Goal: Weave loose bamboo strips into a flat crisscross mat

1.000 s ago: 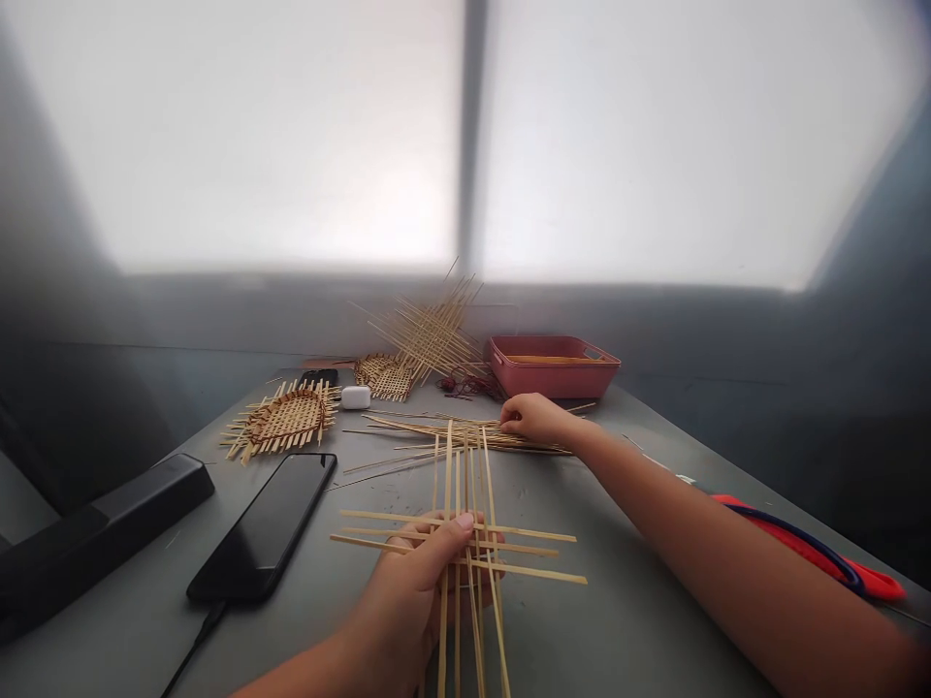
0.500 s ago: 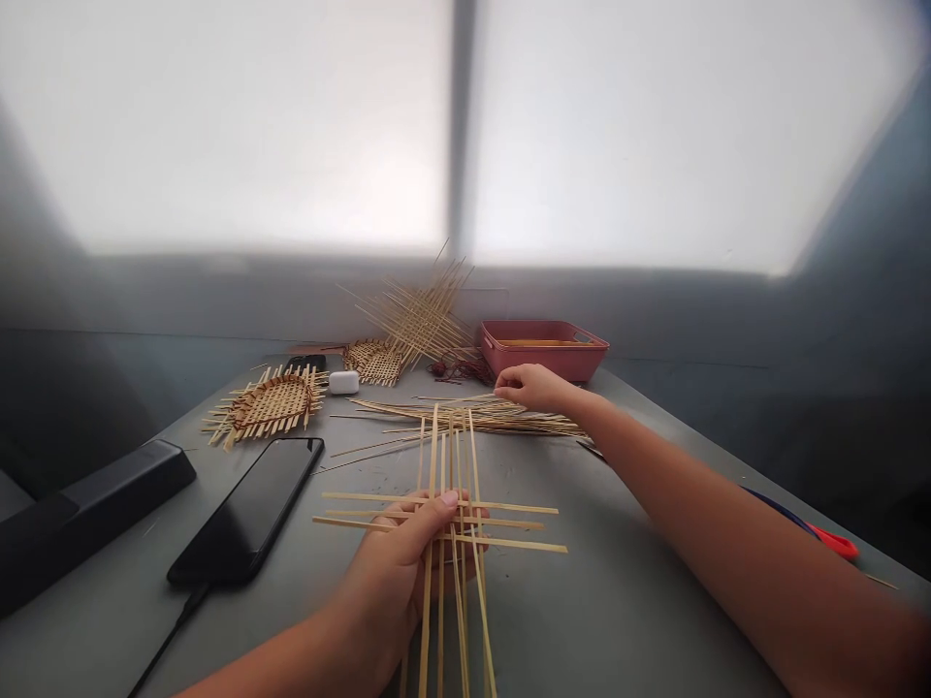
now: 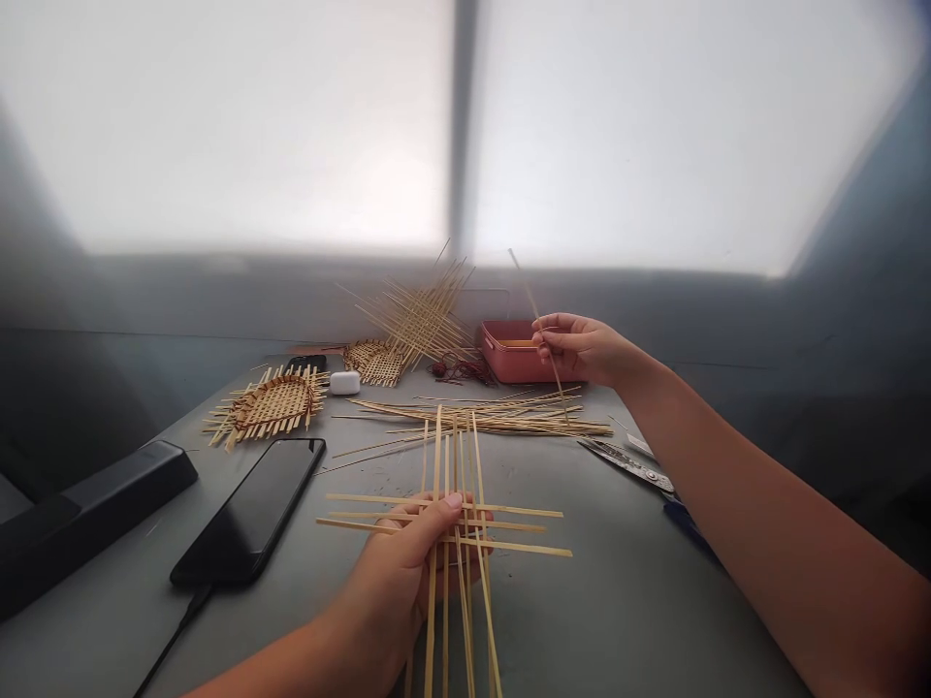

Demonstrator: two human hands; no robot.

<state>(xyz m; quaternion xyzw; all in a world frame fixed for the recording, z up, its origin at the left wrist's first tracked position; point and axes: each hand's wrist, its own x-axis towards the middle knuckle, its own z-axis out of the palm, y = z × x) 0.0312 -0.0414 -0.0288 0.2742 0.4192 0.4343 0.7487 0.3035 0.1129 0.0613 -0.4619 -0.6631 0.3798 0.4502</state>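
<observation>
From where I watch, at the far left of the frame the black bar (image 3: 102,528) lies just as it did, and beside it the phone (image 3: 251,509) hasn't stirred; above them, the fringed basket (image 3: 274,402) and the white case (image 3: 344,383) haven't moved either. At lower centre my left hand (image 3: 414,557) is where it was half a second ago, thumb on top and fingers beneath, pinching the lattice (image 3: 481,543) near its crossings: three strips running across, several running lengthwise, the same count across as before, so I judge the weave itself hasn't advanced. Beyond it, mid-frame, the pile (image 3: 495,419) lies flat, and the change comes just right of it. My right hand (image 3: 578,349), which was down at the pile, is now raised in front of the box (image 3: 509,362), with a single strip (image 3: 558,381) pinched between thumb and fingers, tilted and slightly blurred at its upper end. Its lower end overlaps the pile in view; I can't tell whether they touch. For the work, I take this to mean one strip has been picked out, not yet joined to the lattice. Right of centre, the lifted forearm uncovers more of the scissors (image 3: 632,467), their blades pointing toward the pile
</observation>
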